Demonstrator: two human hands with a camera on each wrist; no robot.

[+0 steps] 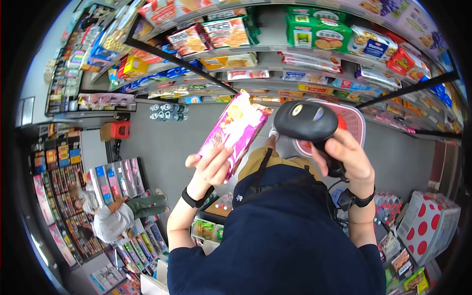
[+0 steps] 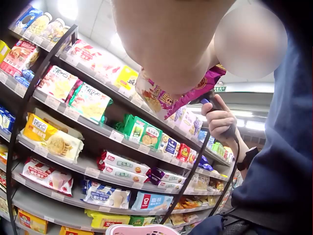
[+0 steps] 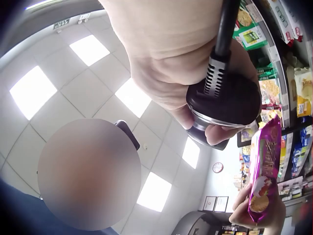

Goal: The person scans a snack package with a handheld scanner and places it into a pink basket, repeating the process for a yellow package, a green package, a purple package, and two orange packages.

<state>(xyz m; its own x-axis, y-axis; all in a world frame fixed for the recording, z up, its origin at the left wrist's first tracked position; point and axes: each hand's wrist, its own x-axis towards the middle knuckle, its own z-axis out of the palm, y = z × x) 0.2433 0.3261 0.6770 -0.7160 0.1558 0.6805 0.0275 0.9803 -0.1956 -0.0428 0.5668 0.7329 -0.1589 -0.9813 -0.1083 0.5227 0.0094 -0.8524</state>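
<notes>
My left hand (image 1: 214, 164) holds a purple-and-white biscuit packet (image 1: 235, 123) at its lower end, fingers across it. The packet is tilted, its upper end toward the shelves. In the right wrist view the packet (image 3: 266, 164) shows its narrow purple side, with a biscuit picture low on it. My right hand (image 1: 353, 156) grips the handle of a black barcode scanner (image 1: 306, 120), whose head points left toward the packet, a short gap between them. A cable (image 3: 228, 24) runs from the end of the scanner's handle.
Shelves of biscuit packs (image 1: 319, 37) rise in front. A pink basket (image 1: 358, 125) stands on the floor below the scanner. Bottled water packs (image 1: 168, 112) sit on the floor at left. Another person (image 1: 112, 221) is by the displays at lower left; a red-dotted box (image 1: 430, 226) stands at right.
</notes>
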